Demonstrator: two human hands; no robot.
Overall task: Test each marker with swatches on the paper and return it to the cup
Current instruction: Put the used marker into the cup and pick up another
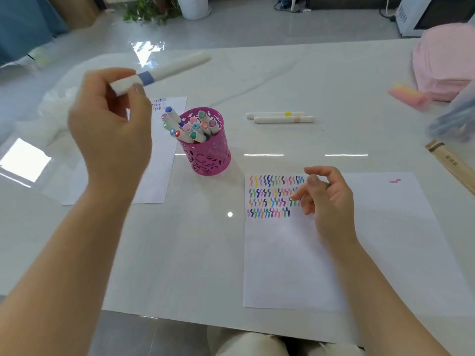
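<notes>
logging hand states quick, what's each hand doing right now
Left hand: grips a marker, white with a blue band, raised in the air.
Right hand: open, fingers loosely curled, holding nothing, over the paper.

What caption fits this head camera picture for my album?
Left hand holds a blue-banded marker near the pink cup; right hand over the swatch paper.

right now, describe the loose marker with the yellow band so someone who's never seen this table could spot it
Find the round pink cut-out pen cup on the glossy white table. To its right, two white plastic markers lie side by side. Yours is the farther marker, with a bright yellow band; the nearer marker has a pale peach band.
</notes>
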